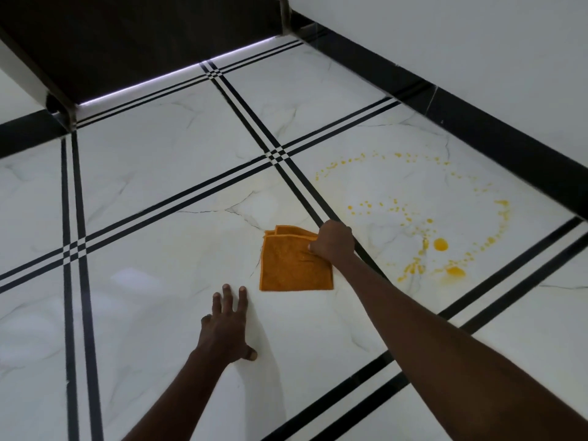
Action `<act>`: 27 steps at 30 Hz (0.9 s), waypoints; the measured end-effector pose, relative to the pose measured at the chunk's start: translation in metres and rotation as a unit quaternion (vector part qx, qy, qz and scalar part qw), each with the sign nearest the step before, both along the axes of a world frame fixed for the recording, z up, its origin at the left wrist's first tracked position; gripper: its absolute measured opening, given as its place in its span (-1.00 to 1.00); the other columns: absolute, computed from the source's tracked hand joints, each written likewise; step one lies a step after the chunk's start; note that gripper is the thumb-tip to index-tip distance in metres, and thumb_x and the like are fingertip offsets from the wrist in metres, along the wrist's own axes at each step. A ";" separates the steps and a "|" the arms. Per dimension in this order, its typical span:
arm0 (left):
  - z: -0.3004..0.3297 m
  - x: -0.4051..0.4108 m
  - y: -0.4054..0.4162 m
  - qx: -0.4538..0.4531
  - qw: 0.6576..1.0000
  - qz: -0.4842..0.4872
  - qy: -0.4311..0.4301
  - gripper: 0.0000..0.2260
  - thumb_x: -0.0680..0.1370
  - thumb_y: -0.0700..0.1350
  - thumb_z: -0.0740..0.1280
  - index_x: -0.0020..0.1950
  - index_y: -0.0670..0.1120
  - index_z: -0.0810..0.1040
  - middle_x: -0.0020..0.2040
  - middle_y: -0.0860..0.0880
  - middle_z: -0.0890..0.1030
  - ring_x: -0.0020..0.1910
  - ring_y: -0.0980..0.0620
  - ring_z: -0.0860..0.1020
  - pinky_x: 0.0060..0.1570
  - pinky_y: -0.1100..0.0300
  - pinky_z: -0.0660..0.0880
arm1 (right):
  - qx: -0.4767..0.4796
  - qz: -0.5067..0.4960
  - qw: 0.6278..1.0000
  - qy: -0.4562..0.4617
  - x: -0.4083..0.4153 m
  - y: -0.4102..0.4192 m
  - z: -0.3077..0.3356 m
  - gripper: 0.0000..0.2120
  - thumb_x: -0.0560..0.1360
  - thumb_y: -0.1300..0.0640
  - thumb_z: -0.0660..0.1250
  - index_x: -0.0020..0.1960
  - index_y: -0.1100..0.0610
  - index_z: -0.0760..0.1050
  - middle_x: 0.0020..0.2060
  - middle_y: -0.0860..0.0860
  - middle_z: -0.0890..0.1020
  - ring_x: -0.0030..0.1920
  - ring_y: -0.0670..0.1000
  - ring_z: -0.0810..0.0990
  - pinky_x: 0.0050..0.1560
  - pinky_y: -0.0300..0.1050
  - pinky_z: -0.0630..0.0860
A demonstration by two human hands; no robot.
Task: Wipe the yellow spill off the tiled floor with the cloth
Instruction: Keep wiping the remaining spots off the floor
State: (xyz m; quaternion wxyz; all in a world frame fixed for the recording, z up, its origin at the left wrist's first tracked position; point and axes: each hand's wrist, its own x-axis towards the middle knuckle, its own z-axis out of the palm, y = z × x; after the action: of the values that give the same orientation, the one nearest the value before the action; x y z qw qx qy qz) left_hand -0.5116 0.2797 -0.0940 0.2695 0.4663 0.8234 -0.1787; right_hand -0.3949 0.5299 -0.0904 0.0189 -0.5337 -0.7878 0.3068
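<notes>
Two bare hands are in view over the white marble-patterned tiled floor (pixel 152 173). Left hand (pixel 227 326) lies flat on the tile, fingers spread and straight, holding nothing. Right hand (pixel 334 241) grips the upper right corner of a folded orange cloth (pixel 294 262), fingers curled round it. Cloth lies flat on the tile, left of the black double stripe (pixel 248 117). Yellow spill (pixel 440 244), droplets and two larger blobs, lies on the adjoining tile to the right, apart from the cloth.
</notes>
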 end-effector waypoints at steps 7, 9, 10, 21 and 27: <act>0.009 -0.007 0.000 0.005 0.998 0.030 -0.048 0.07 0.48 0.18 0.45 0.63 -0.03 -0.30 0.62 -0.17 -0.31 0.63 -0.22 -0.17 0.47 -0.15 0.30 | -0.070 -0.033 0.981 0.177 0.089 0.001 0.055 -0.84 0.42 0.19 0.53 -0.15 0.21 0.56 -0.22 0.15 0.65 -0.19 0.08 0.61 -0.21 -0.10 0.52; 0.012 -0.010 0.008 -0.001 0.997 0.048 -0.063 0.02 0.50 0.21 0.42 0.64 -0.05 -0.24 0.63 -0.19 -0.27 0.63 -0.22 -0.13 0.50 -0.14 0.24 | 0.001 -0.017 0.984 0.179 0.112 0.004 0.074 -0.86 0.40 0.23 0.49 -0.18 0.12 0.52 -0.27 0.07 0.64 -0.24 0.09 0.62 -0.20 -0.05 0.53; 0.013 -0.011 0.011 -0.005 0.996 0.055 -0.065 0.00 0.51 0.22 0.41 0.65 -0.07 -0.21 0.63 -0.21 -0.24 0.63 -0.23 -0.09 0.52 -0.13 0.22 | 0.030 0.000 0.984 0.175 0.120 0.005 0.083 -0.82 0.40 0.24 0.47 -0.20 0.06 0.49 -0.30 0.03 0.63 -0.26 0.08 0.61 -0.21 -0.03 0.53; 0.017 0.020 0.047 0.003 0.998 0.053 0.021 -0.17 0.53 0.27 0.33 0.60 -0.14 0.06 0.61 -0.22 0.03 0.58 -0.20 0.13 0.40 -0.16 0.33 | 0.176 0.141 0.974 -0.023 0.122 -0.082 -0.039 -0.46 0.61 -0.11 0.11 0.47 0.17 0.43 0.46 0.22 0.48 0.50 0.28 0.40 0.46 0.32 0.34; 0.007 0.054 0.073 0.066 0.996 -0.060 0.007 -0.02 0.53 0.35 0.28 0.64 -0.10 -0.23 0.61 -0.23 -0.34 0.61 -0.25 -0.26 0.52 -0.21 0.12 | 0.211 0.164 0.962 -0.061 0.131 -0.096 -0.068 -0.29 0.64 -0.20 0.05 0.69 0.07 -0.03 0.68 0.15 0.01 0.67 0.23 -0.08 0.58 0.39 -0.01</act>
State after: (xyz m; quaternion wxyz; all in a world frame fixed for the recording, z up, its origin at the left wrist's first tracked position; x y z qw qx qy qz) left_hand -0.4579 0.3528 -0.0875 0.2216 0.5302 0.8058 -0.1430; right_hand -0.2643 0.4341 -0.1582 0.0326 -0.3982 -0.9113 0.0993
